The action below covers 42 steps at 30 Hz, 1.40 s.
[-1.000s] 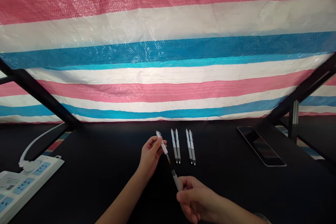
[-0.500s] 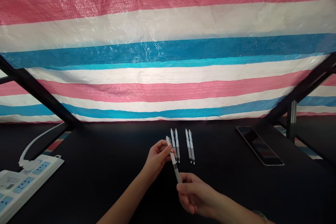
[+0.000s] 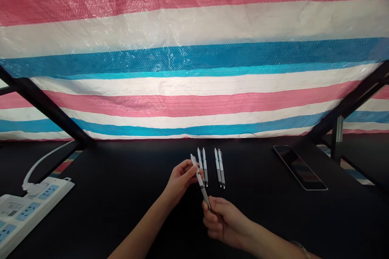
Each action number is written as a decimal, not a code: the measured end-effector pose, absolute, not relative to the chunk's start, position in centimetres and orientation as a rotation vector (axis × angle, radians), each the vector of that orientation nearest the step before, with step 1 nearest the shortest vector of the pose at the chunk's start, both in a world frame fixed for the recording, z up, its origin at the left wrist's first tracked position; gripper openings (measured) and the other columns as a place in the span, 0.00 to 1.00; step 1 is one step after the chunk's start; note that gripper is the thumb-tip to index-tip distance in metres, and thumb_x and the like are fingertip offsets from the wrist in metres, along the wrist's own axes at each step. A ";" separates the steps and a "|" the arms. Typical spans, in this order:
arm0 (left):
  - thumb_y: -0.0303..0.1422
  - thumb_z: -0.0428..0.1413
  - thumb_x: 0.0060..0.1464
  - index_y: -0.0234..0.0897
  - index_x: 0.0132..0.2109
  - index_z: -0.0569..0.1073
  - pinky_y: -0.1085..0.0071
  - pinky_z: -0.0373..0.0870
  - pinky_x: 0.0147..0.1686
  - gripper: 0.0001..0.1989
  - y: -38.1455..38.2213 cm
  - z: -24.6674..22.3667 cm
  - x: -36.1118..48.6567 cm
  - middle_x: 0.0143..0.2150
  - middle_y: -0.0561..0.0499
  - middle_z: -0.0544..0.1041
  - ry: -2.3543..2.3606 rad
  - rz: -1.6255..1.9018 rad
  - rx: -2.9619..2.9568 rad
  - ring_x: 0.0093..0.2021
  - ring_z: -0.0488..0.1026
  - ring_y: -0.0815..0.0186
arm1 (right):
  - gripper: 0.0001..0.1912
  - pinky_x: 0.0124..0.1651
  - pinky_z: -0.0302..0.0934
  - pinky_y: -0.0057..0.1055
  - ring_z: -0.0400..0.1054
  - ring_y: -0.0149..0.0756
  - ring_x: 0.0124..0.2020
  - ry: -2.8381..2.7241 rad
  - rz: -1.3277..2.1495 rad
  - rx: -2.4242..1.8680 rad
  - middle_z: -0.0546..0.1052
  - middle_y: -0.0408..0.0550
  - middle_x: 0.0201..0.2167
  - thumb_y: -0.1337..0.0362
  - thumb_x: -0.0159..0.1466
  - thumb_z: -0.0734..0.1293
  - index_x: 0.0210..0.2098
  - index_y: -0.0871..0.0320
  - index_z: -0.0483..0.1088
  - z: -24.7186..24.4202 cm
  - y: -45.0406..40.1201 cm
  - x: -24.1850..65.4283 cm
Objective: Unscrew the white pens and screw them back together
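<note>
On my feed, my left hand (image 3: pixel 182 179) and right hand (image 3: pixel 225 220) pinch one slim, smooth-barrelled pen (image 3: pixel 200 182), with four pens (image 3: pixel 221 166) paired farther right.

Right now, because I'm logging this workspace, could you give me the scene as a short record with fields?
Left hand: holds the upper, white part of a slim white-and-grey pen
Right hand: holds that pen near its grey lower end
Other pens: four similar white-and-grey pens, lying in two pairs
Surface: flat black tabletop
Right side: rectangular dark-screened phone
Left side: white power strip with light-blue sockets
Backdrop: red, white and blue striped sheet
</note>
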<state>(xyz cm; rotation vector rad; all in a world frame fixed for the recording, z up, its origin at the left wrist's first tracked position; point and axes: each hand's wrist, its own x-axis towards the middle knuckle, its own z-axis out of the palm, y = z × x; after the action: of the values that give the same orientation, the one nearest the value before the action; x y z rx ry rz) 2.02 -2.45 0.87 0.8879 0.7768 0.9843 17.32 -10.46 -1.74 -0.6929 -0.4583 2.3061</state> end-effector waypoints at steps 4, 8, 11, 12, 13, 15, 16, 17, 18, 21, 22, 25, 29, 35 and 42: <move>0.34 0.62 0.48 0.33 0.35 0.73 0.74 0.71 0.33 0.09 -2.5 0.9 2.0 0.29 0.48 0.77 0.818 1.024 0.880 0.30 0.74 0.68 | 0.18 0.20 0.41 0.23 0.55 0.22 0.15 -0.487 2.252 -0.756 0.66 0.39 0.17 0.51 0.59 0.66 0.37 0.61 0.64 -1.7 -10.4 17.3; 0.35 0.61 0.49 0.33 0.35 0.73 0.72 0.72 0.33 0.10 -2.7 0.7 2.2 0.29 0.48 0.77 0.794 1.002 0.908 0.30 0.74 0.67 | 0.15 0.19 0.39 0.22 0.55 0.22 0.15 -0.510 2.263 -0.762 0.67 0.38 0.17 0.56 0.57 0.69 0.33 0.59 0.62 -2.0 -10.4 17.3; 0.35 0.62 0.49 0.33 0.36 0.73 0.72 0.72 0.34 0.10 -2.7 0.6 2.2 0.29 0.48 0.77 0.792 1.011 0.905 0.30 0.74 0.67 | 0.17 0.18 0.40 0.22 0.59 0.24 0.16 -0.458 2.297 -0.812 0.69 0.42 0.19 0.53 0.59 0.65 0.37 0.62 0.64 -1.7 -10.3 17.3; 0.35 0.62 0.48 0.34 0.36 0.74 0.72 0.72 0.33 0.10 -2.7 0.6 2.2 0.29 0.48 0.77 0.799 1.024 0.902 0.30 0.74 0.67 | 0.18 0.18 0.40 0.21 0.60 0.25 0.17 -0.451 2.293 -0.819 0.70 0.43 0.20 0.52 0.60 0.65 0.38 0.62 0.64 -1.6 -10.3 17.3; 0.35 0.62 0.48 0.34 0.36 0.74 0.73 0.72 0.33 0.10 -2.7 0.6 2.2 0.29 0.48 0.77 0.806 1.033 0.901 0.30 0.74 0.67 | 0.18 0.17 0.40 0.21 0.61 0.25 0.17 -0.457 2.286 -0.815 0.70 0.44 0.21 0.52 0.60 0.65 0.38 0.61 0.64 -1.5 -10.3 17.4; 0.35 0.62 0.48 0.33 0.35 0.73 0.72 0.72 0.33 0.10 -2.7 0.6 2.3 0.29 0.48 0.77 0.809 1.032 0.900 0.30 0.74 0.67 | 0.15 0.17 0.38 0.21 0.59 0.23 0.17 -0.492 2.273 -0.792 0.70 0.43 0.21 0.55 0.58 0.67 0.35 0.59 0.63 -1.4 -10.3 17.4; 0.35 0.62 0.48 0.33 0.35 0.73 0.72 0.72 0.33 0.10 -2.7 0.6 2.3 0.29 0.48 0.77 0.807 1.024 0.901 0.30 0.74 0.67 | 0.14 0.17 0.38 0.20 0.58 0.22 0.16 -0.510 2.278 -0.784 0.70 0.42 0.20 0.56 0.58 0.68 0.34 0.59 0.62 -1.4 -10.3 17.5; 0.35 0.62 0.48 0.33 0.35 0.74 0.71 0.72 0.33 0.10 -2.8 0.6 2.4 0.29 0.48 0.77 0.807 1.016 0.902 0.29 0.74 0.66 | 0.14 0.17 0.39 0.20 0.58 0.22 0.16 -0.517 2.288 -0.786 0.69 0.41 0.20 0.57 0.57 0.69 0.33 0.60 0.62 -1.4 -10.3 17.5; 0.36 0.62 0.47 0.33 0.35 0.74 0.71 0.72 0.33 0.11 -2.8 0.6 2.4 0.29 0.48 0.77 0.809 1.013 0.901 0.29 0.74 0.66 | 0.14 0.17 0.40 0.21 0.58 0.22 0.16 -0.514 2.298 -0.795 0.69 0.41 0.20 0.56 0.58 0.68 0.33 0.61 0.63 -1.5 -10.3 17.5; 0.36 0.63 0.46 0.33 0.35 0.74 0.72 0.71 0.32 0.11 -2.8 0.5 2.4 0.29 0.48 0.77 0.823 1.040 0.888 0.29 0.74 0.66 | 0.19 0.17 0.42 0.21 0.62 0.26 0.19 -0.488 2.299 -0.814 0.70 0.44 0.22 0.51 0.60 0.64 0.40 0.62 0.65 -1.6 -10.3 17.5; 0.36 0.63 0.46 0.33 0.35 0.74 0.72 0.71 0.32 0.11 -2.8 0.5 2.4 0.29 0.48 0.77 0.827 1.047 0.883 0.29 0.74 0.67 | 0.19 0.17 0.41 0.21 0.62 0.26 0.20 -0.489 2.287 -0.815 0.70 0.44 0.23 0.51 0.59 0.65 0.40 0.62 0.64 -1.5 -10.3 17.4; 0.35 0.62 0.47 0.33 0.35 0.74 0.73 0.71 0.32 0.10 -2.8 0.4 2.5 0.29 0.48 0.77 0.827 1.037 0.887 0.29 0.74 0.67 | 0.17 0.17 0.39 0.20 0.58 0.22 0.18 -0.498 2.266 -0.810 0.68 0.40 0.23 0.55 0.56 0.70 0.35 0.60 0.63 -1.2 -10.3 17.4; 0.35 0.62 0.48 0.33 0.35 0.73 0.72 0.71 0.32 0.10 -2.8 0.5 2.5 0.29 0.48 0.77 0.828 1.039 0.896 0.29 0.74 0.67 | 0.17 0.17 0.42 0.21 0.59 0.23 0.18 -0.476 2.295 -0.820 0.67 0.42 0.23 0.54 0.58 0.66 0.38 0.63 0.65 -0.9 -10.3 17.4; 0.35 0.62 0.47 0.33 0.35 0.74 0.73 0.71 0.32 0.10 -2.8 0.5 2.5 0.28 0.48 0.77 0.838 1.040 0.888 0.29 0.73 0.67 | 0.15 0.17 0.39 0.20 0.56 0.21 0.17 -0.515 2.217 -0.770 0.65 0.38 0.21 0.58 0.56 0.70 0.33 0.60 0.64 -1.5 -10.5 17.4; 0.35 0.62 0.48 0.33 0.36 0.74 0.72 0.72 0.33 0.10 -2.8 0.3 2.5 0.29 0.48 0.77 0.833 1.042 0.900 0.29 0.74 0.67 | 0.17 0.18 0.43 0.21 0.60 0.24 0.18 -0.474 2.200 -0.804 0.68 0.41 0.22 0.55 0.58 0.67 0.40 0.62 0.66 -1.3 -10.5 17.3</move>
<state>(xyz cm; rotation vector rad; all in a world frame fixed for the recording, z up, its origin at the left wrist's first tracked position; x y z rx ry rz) 2.45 -2.77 0.26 0.9003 0.8334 1.0417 17.30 -10.49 -1.34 -0.8038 -0.4745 2.1996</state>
